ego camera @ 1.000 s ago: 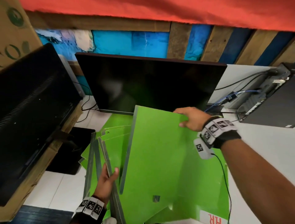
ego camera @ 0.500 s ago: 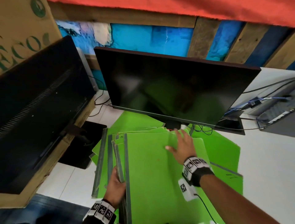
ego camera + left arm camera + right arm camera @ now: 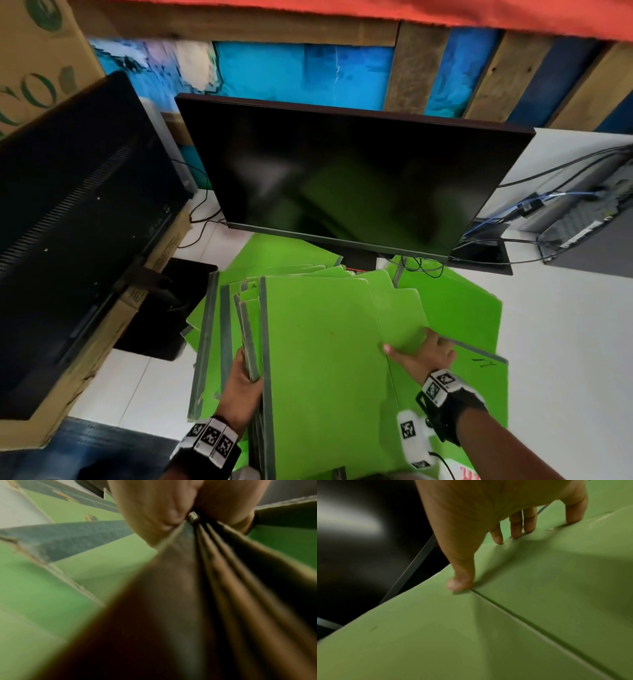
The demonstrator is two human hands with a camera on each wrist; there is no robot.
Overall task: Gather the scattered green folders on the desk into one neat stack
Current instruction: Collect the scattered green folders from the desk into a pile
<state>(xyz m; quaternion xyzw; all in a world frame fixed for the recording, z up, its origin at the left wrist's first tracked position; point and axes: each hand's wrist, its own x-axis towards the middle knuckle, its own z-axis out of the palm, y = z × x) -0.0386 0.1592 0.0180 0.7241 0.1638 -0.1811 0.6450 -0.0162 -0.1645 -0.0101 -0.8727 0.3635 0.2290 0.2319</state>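
Observation:
Several green folders with grey spines lie overlapped on the white desk (image 3: 565, 342) in front of the monitor. The top folder (image 3: 318, 359) lies flat on the pile. My left hand (image 3: 248, 370) grips a bundle of folder spines (image 3: 202, 536) at the pile's left side, thumb on top. My right hand (image 3: 418, 353) rests flat on the top folder's right edge, its fingers (image 3: 515, 534) straight and the thumb (image 3: 458, 585) pressing by a seam. More folders (image 3: 455, 301) stick out to the right, and another folder (image 3: 284, 250) lies under the monitor.
A dark monitor (image 3: 342, 178) stands right behind the pile. On the left a second black screen (image 3: 68, 222) leans on a cardboard box, with a black base plate (image 3: 164, 308) beside it. A computer case (image 3: 589, 233) and cables (image 3: 513, 219) sit at the back right.
The right hand has laid the raised folder flat on the pile, then slid back to its near right edge. The left hand kept its grip on the spines.

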